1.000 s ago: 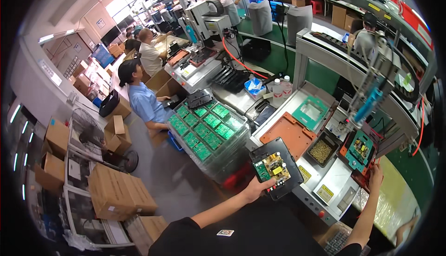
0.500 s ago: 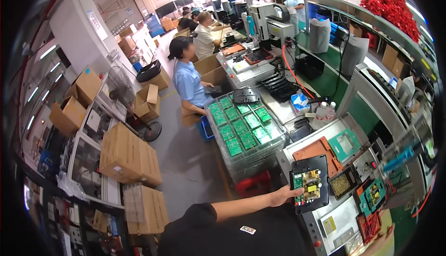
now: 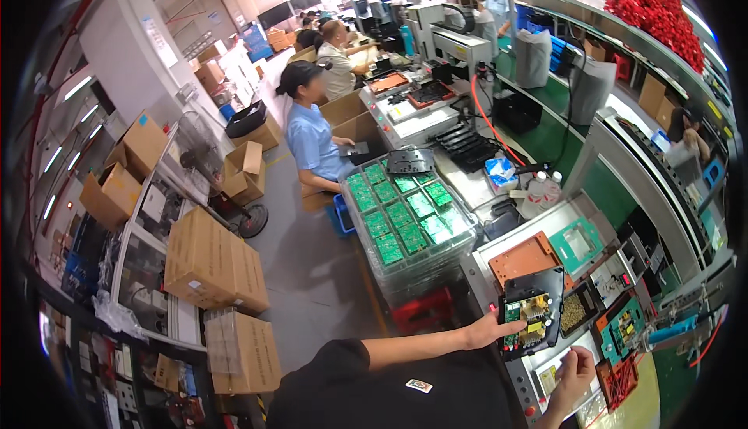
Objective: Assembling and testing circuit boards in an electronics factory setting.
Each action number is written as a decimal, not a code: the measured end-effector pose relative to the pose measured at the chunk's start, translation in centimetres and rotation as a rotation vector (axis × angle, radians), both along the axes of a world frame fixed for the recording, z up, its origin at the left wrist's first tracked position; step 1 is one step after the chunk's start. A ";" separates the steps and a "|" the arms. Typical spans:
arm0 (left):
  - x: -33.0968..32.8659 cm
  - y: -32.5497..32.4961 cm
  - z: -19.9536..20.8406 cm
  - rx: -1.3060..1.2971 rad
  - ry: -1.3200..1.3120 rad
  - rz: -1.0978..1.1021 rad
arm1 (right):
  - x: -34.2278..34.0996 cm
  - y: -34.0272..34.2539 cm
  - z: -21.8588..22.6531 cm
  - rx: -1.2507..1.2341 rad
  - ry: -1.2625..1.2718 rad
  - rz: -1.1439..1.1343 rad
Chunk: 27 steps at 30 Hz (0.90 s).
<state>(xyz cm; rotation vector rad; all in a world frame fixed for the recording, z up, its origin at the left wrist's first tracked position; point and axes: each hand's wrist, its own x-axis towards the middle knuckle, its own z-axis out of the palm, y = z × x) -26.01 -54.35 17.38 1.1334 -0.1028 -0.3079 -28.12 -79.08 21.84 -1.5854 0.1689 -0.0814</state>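
My left hand (image 3: pixel 489 331) grips the near-left edge of a black plastic housing (image 3: pixel 538 282), thumb on top. Inside the housing lies a circuit board (image 3: pixel 533 328) with yellow and green parts. My right hand (image 3: pixel 575 373) is just right of and nearer than the housing, apart from it, fingertips pinched together; whatever they hold is too small to make out. Beyond it, a tray of small brass-coloured pieces (image 3: pixel 575 310) sits beside a green and orange fixture (image 3: pixel 614 335) bearing another board. Red wires (image 3: pixel 621 382) lie in an orange holder close to my right hand.
An orange plate (image 3: pixel 523 261) and a green frame (image 3: pixel 578 240) lie on the machine bed. Left of it stands a clear tray stack (image 3: pixel 409 269) with several green boards. A co-worker in blue (image 3: pixel 308 137) sits beyond. Bottles (image 3: pixel 538 189) stand on the bench. Cartons (image 3: pixel 214 261) stand left.
My right hand has moved left from beside the red wires toward the housing, its fingers now pinched. My left hand and the housing have shifted slightly right and nearer, the housing more tilted.
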 end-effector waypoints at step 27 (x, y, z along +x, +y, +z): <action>-2.5 -3.8 1.1 0.007 -0.171 0.063 | -0.1 3.2 0.5 -0.161 -0.060 0.020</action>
